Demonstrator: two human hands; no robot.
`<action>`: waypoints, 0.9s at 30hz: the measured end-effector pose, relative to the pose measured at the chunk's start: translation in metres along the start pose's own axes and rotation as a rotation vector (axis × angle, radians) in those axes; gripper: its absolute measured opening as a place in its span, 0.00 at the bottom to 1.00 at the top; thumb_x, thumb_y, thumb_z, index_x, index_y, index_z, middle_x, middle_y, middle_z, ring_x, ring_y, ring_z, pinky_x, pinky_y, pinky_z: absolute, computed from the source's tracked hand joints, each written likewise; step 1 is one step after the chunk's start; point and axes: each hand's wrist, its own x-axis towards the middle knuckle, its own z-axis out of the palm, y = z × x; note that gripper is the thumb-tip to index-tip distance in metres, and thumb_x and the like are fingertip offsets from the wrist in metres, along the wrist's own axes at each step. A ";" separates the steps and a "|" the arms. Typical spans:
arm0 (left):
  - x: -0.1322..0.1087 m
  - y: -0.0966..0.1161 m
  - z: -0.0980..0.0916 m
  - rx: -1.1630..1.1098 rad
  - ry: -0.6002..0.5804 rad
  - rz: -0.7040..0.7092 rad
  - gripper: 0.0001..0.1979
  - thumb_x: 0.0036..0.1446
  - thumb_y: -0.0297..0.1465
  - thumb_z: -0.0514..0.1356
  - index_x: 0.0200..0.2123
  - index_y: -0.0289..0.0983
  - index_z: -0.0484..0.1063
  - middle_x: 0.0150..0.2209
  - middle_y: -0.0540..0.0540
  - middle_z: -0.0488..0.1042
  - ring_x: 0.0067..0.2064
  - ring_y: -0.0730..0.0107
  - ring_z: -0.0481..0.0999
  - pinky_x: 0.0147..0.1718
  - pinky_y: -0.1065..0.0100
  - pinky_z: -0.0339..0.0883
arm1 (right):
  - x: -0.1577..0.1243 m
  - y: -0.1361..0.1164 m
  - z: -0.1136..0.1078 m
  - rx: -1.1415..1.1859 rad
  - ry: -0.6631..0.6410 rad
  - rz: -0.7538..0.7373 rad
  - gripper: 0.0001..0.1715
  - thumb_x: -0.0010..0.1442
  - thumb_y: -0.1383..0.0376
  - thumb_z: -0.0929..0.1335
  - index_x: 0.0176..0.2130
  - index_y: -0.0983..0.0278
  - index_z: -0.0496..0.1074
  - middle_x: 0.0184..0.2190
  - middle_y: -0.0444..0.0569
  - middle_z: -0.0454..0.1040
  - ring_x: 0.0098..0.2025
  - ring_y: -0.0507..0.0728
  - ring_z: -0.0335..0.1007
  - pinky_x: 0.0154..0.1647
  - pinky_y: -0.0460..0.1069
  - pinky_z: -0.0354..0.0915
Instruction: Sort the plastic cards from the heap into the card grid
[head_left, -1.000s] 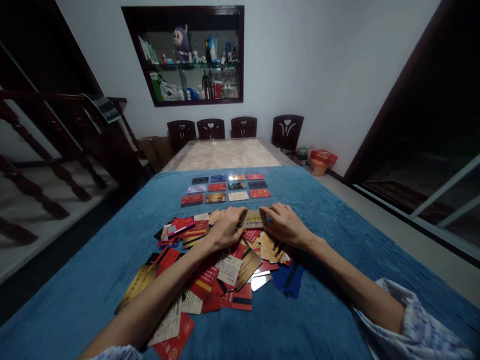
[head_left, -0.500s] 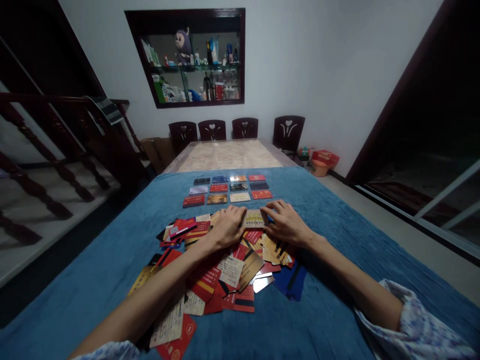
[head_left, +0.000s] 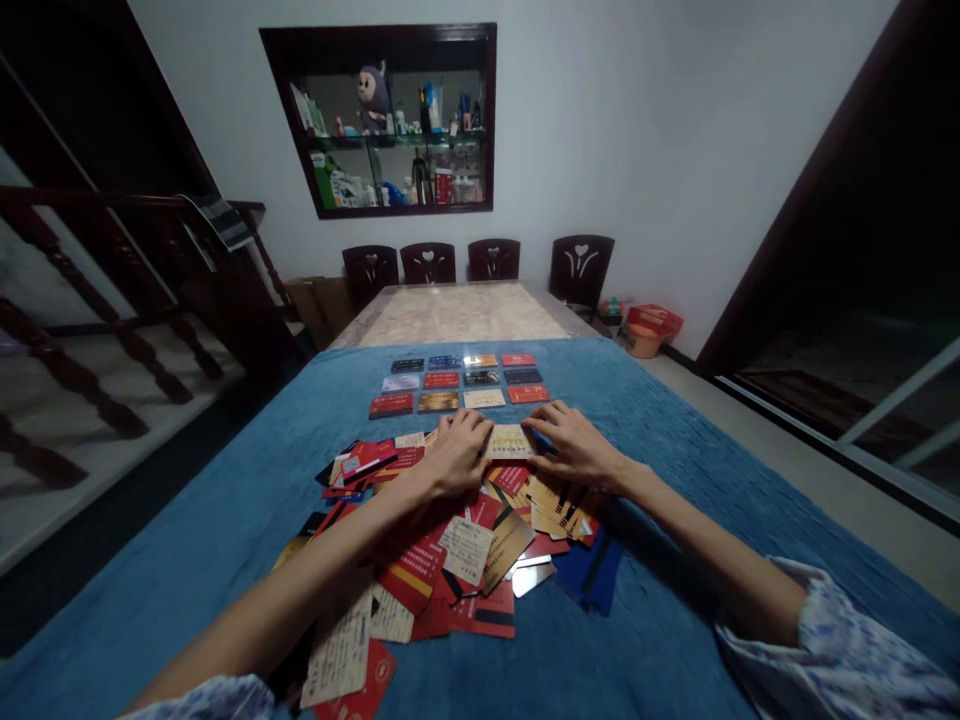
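A pale card with yellow markings (head_left: 511,441) is held by its two short ends above the top of a loose card pile (head_left: 465,550). My left hand (head_left: 459,452) pinches its left end, and my right hand (head_left: 574,446) grips the right end with fingers bent. Red, gold, white and blue cards overlap in the pile, partly hidden under my left forearm. Just beyond my hands, three rows of cards (head_left: 439,401) lie face up on the blue cloth (head_left: 225,530).
Past the cloth stretches the bare stone tabletop (head_left: 465,312). Dark chairs (head_left: 427,262) stand at its far end. A wooden railing (head_left: 97,330) runs along the left, and an orange tub (head_left: 643,338) sits on the floor at right.
The view has shifted slightly, so everything sits a little lower and to the right. Both hands keep hold of the pale card, whose face now appears tilted differently.
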 end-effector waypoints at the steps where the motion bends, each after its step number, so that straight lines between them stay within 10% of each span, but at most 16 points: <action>1: 0.001 0.000 0.000 0.007 -0.007 0.000 0.17 0.57 0.29 0.58 0.51 0.37 0.65 0.53 0.37 0.69 0.57 0.51 0.62 0.51 0.50 0.59 | 0.002 0.001 0.000 0.004 -0.008 -0.006 0.25 0.60 0.56 0.69 0.54 0.64 0.70 0.49 0.58 0.71 0.50 0.63 0.62 0.45 0.55 0.60; 27: 0.054 -0.053 -0.008 0.103 -0.063 -0.113 0.13 0.54 0.25 0.59 0.44 0.37 0.69 0.52 0.37 0.69 0.57 0.47 0.60 0.52 0.43 0.56 | 0.093 0.038 -0.001 -0.060 -0.218 0.003 0.13 0.58 0.60 0.70 0.43 0.62 0.75 0.46 0.55 0.71 0.49 0.63 0.63 0.41 0.51 0.60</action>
